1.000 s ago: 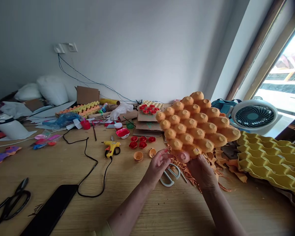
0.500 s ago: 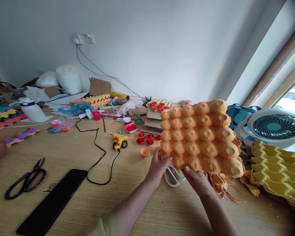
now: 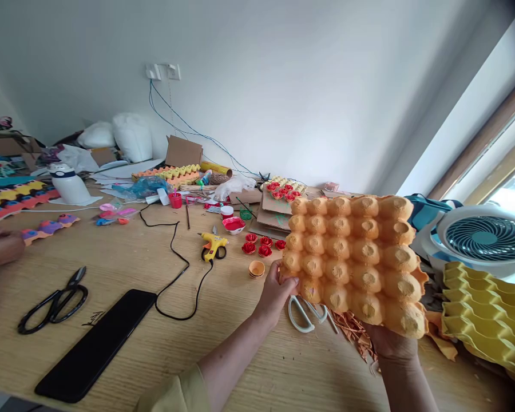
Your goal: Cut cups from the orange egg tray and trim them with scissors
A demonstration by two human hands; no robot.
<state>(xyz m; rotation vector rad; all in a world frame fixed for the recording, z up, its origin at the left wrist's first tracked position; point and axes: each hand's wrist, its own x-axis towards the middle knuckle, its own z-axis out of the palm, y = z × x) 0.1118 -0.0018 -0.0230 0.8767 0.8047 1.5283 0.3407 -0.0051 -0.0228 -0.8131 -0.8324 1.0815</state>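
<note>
I hold an orange egg tray (image 3: 352, 260) up above the wooden table (image 3: 154, 343), its bumpy underside facing me. My left hand (image 3: 276, 290) grips the tray's lower left corner, fingers curled round the edge. My right hand (image 3: 390, 342) supports the tray from below at its lower right, mostly hidden behind it. Under the tray lie white-handled scissors (image 3: 302, 316) and orange paper scraps (image 3: 355, 336).
A stack of yellow egg trays (image 3: 484, 312) and a white fan (image 3: 483, 237) stand at the right. A yellow glue gun (image 3: 213, 245), red paper roses (image 3: 260, 246), black scissors (image 3: 54, 302) and a black phone (image 3: 96, 343) lie on the table. Another person's hand (image 3: 0, 247) shows at far left.
The tray has turned flatter and lower to the right. My left hand has taken its left corner and my right hand has slid to the lower right edge. The view has shifted left.
</note>
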